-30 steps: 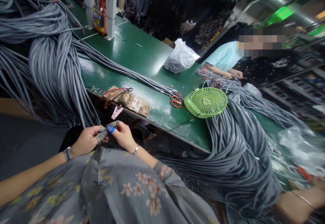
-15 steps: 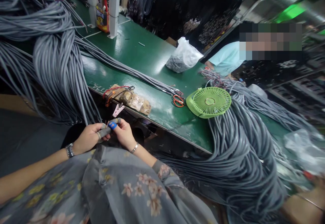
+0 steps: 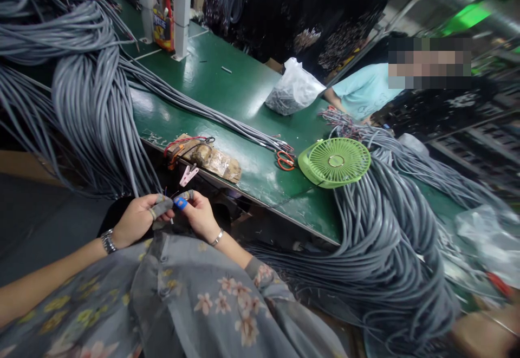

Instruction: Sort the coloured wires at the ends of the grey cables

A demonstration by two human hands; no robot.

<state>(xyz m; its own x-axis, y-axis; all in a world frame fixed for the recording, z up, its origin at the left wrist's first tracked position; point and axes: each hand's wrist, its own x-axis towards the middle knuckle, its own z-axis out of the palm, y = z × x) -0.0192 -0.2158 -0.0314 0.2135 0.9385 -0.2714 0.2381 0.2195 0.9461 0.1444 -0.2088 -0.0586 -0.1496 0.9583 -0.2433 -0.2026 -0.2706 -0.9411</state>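
My left hand (image 3: 138,218) and my right hand (image 3: 199,214) meet in my lap, just below the front edge of the green table (image 3: 227,98). Both are closed in a pinch on the end of a grey cable (image 3: 151,184) that hangs down from the big bundle on the left. Thin coloured wires stick out between my fingertips. Grey cloth covers sit on my fingertips, and one right fingertip wears a blue cover (image 3: 180,202). A watch is on my left wrist, a bracelet on my right.
Thick grey cable bundles (image 3: 89,103) hang over the table's left side, and another mass (image 3: 385,249) spills off the right. On the table lie a green fan (image 3: 335,161), orange scissors (image 3: 284,160), a taped wooden block (image 3: 207,158) and a plastic bag (image 3: 293,90). A co-worker in a light blue shirt (image 3: 365,92) sits opposite.
My hands have stayed together on the cable end, with small finger movements that bared the thin wires. The view shifted slightly. The co-worker's arm moved.
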